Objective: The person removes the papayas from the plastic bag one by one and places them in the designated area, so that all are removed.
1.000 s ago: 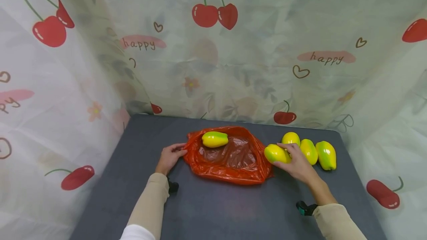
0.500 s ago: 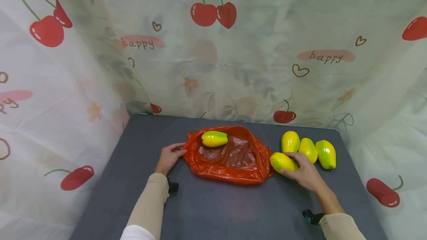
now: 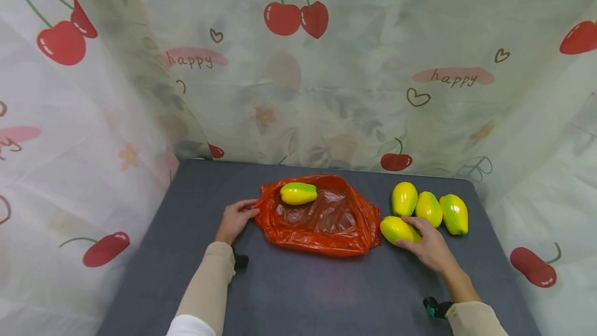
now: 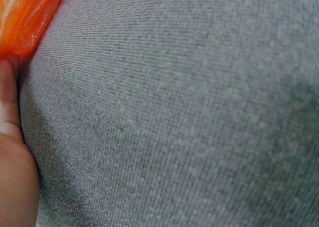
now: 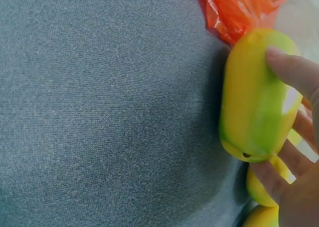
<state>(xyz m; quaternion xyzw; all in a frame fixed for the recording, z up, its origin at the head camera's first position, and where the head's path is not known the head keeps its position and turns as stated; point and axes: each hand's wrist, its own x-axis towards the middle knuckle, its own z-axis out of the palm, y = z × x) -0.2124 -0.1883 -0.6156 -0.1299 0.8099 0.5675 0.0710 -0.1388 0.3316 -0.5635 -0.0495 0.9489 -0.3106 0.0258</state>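
An open red plastic bag (image 3: 317, 245) lies at the middle of the table, with one yellow-green papaya (image 3: 298, 194) in its far left part. My left hand (image 3: 235, 221) pinches the bag's left rim; in the left wrist view only part of that hand (image 4: 15, 172) shows, right at the orange-red plastic (image 4: 25, 23). Just right of the bag, my right hand (image 3: 431, 245) holds another papaya (image 3: 396, 229), which lies sideways low over the table. The right wrist view shows the thumb on top of this papaya (image 5: 256, 102) and the fingers along its far side.
Behind the right hand, three more papayas (image 3: 428, 209) stand close together near the table's far right corner. The dark grey table (image 3: 326, 294) ends at a cherry-printed curtain (image 3: 298, 92) at the back and sides.
My right hand has moved right and slightly toward me with the papaya, from the bag's right rim to the table beside it. The left hand stays at the bag.
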